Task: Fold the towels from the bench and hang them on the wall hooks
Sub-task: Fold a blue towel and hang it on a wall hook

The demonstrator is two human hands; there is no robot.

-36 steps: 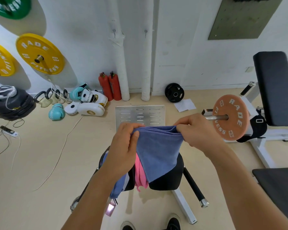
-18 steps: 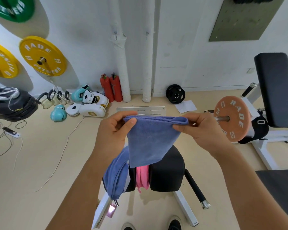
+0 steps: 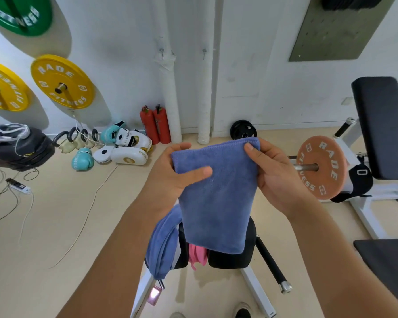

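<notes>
In the head view, the left hand (image 3: 182,173) pinched the top left corner of the folded blue towel (image 3: 216,198), thumb across its front, and the right hand (image 3: 276,173) gripped the top right corner. The towel hung between them, above the bench seat (image 3: 230,258). It looked light, soft and limp, likely to sag open unless held along that top edge, near both corners.

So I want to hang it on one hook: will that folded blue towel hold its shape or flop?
Probably flops: the blue towel hangs limp below the left hand and right hand. It looks light, since pinched fingers carry it. Its fuzzy surface should grip a wall hook rather than slip.
</notes>
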